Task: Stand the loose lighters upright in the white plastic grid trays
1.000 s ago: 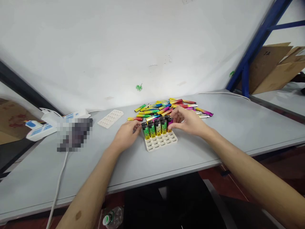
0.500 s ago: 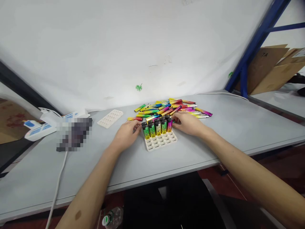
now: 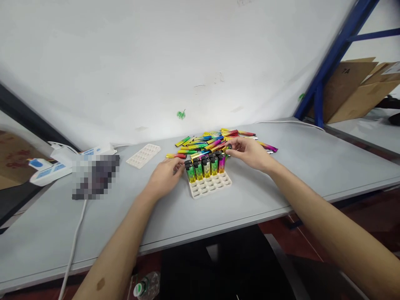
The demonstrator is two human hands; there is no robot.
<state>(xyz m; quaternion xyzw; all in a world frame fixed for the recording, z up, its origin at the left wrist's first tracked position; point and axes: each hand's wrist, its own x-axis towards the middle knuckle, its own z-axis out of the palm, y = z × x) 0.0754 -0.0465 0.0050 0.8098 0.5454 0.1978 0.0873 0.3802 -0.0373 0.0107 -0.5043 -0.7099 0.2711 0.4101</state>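
Black-topped metallic lighters (image 3: 206, 168) stand upright in the back rows of a white slotted tray (image 3: 200, 192); the front slots hold nothing. My left hand (image 3: 164, 177) rests at the tray's back left corner, fingers curled beside the end lighter. Its fingertips are partly hidden, so what they grip cannot be made out. Just above the tray's back right end, my right hand (image 3: 251, 153) pinches a lighter (image 3: 229, 146) by its black top. Most of that lighter's body is hidden. Behind both hands lies a loose pile of colourful lighters (image 3: 200, 146).
A second white slotted tray (image 3: 143, 156) lies to the left. Farther left are a power strip (image 3: 56, 171) with plugs and a blurred dark object (image 3: 96, 177) with a white cable (image 3: 76, 237). A white wall rises behind the table, and cardboard boxes (image 3: 350, 89) stand at right.
My right hand has risen from beside the tray's right end, and a lighter's black top now shows in its fingers. My left hand stays in place.
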